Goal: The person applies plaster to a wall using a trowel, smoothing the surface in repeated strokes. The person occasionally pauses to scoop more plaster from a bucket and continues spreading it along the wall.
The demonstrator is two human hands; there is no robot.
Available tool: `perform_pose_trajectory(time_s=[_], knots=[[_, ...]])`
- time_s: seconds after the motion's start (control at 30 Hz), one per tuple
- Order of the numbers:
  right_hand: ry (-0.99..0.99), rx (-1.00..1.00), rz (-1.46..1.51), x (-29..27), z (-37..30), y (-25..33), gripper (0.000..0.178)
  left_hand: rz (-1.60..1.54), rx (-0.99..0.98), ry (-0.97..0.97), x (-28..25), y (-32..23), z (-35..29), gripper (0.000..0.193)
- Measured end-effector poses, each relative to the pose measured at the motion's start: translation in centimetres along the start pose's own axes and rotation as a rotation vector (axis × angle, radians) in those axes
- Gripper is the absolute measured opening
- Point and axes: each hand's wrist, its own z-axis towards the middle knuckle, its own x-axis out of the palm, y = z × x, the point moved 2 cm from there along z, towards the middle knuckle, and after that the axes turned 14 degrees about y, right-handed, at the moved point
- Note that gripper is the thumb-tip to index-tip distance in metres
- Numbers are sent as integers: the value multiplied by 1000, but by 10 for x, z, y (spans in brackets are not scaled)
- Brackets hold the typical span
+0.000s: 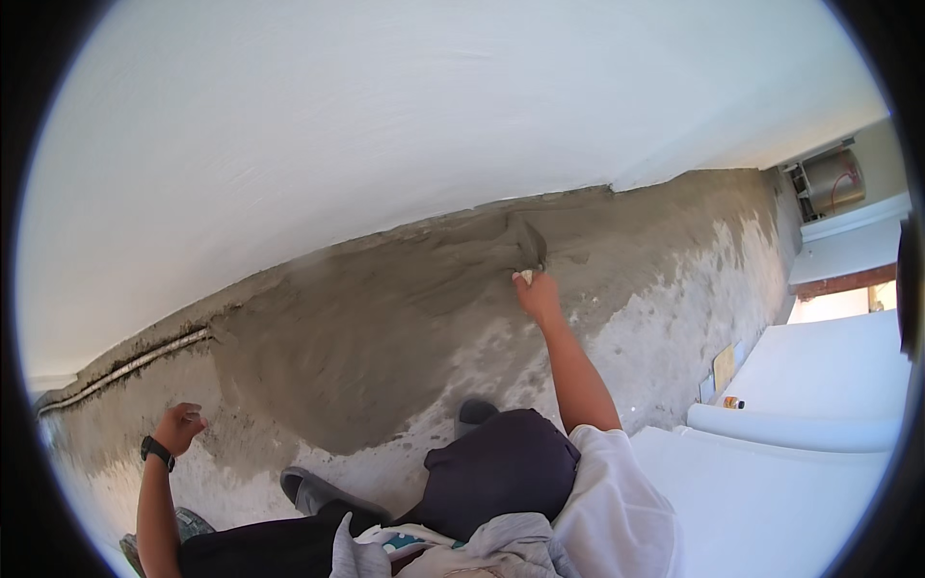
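Observation:
My right hand (536, 293) is closed round the handle of a trowel (529, 243). Its grey blade lies against wet grey mortar (385, 299) spread along the foot of the white wall. The blade's near end is partly hidden by my fingers. Off to the left, my left hand (180, 429) hangs over the rough floor with fingers loosely curled and apart. Nothing shows in it, and a dark watch (157, 453) is on that wrist.
A pale pipe (135, 366) runs along the wall's foot at left. Grey shoes (323, 493) and green patterned shoes (191, 525) are near the lower edge. At right are white panels (819, 385), a small orange-labelled bottle (734, 403) and a metal cylinder (834, 183).

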Motion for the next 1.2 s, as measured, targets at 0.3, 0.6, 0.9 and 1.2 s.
perform_pose_trajectory(time_s=[0.3,0.6,0.9,1.2], knots=[[201,-111,15,48,-51,71,52,-38,27,-34,-2,6,-17,48],[469,-355,57,123,-111,189,44,23,-19,-8,-4,-3,-14,48],[-242,174,6,-44,-16,-7,44,53,-26,-30,-10,1,-2,46],[-212,349,-82,-88,15,-130,51,82,-11,-8,-11,-23,-1,44]])
